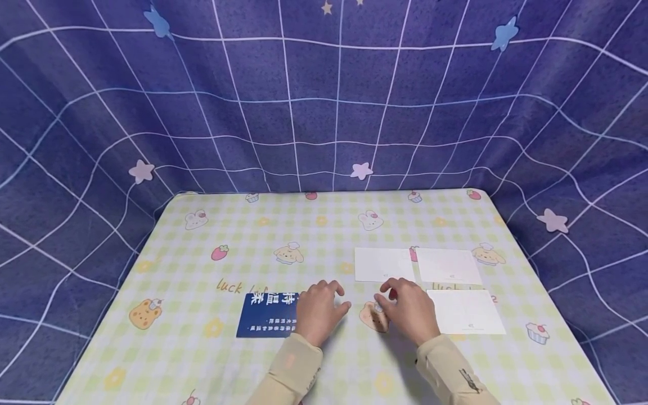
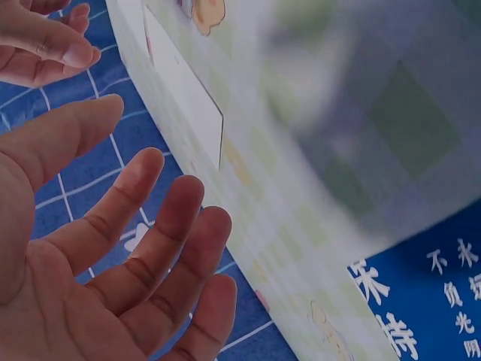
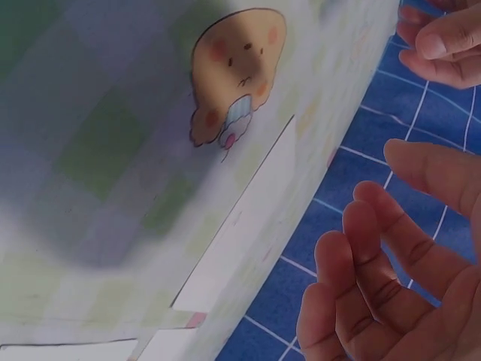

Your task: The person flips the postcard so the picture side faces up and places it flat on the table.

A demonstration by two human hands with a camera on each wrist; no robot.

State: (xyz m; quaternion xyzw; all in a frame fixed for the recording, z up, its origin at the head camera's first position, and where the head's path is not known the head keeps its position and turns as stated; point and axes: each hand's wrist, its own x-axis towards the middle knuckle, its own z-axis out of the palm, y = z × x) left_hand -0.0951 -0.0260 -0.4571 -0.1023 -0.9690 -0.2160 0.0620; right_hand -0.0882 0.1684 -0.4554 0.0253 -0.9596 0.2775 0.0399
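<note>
"So, what lies on the tablecloth (image 1: 172, 360)?"

"Four cards, all flat. A blue card (image 1: 267, 315) with white characters is on the left. On the right are three more: a far-left white card (image 1: 382, 265), a far-right white card (image 1: 449, 266) just beside it, and a near white card (image 1: 469, 312) closer to the person."

"And the left hand (image 1: 320, 310)?"

"It covers the right end of the blue card in the head view; I can't tell whether it touches it. The left wrist view shows a bare palm, loosely bent fingers spread apart and the thumb well away from them, so the grip is wide and empty."

"How does the right hand (image 1: 411, 309) compare?"

"Much the same. Its fingers bend gently and sit close together, the thumb stands off from them, and that grip is wide and empty too. It is between a printed bear (image 1: 372, 319) and the near white card, and its knuckles overlap the front edge of the far-left white card from above."

"What about the arms?"

"Both reach in from the near side. The left sleeve (image 1: 293, 365) slants in from the lower left, the right sleeve (image 1: 450, 365) from the lower right. Thumbs and forefingers point toward each other, with a strip of tablecloth between the hands."

"And behind all that?"

"A blue curtain (image 1: 314, 124) with white grid lines, beyond the far edge."
</note>
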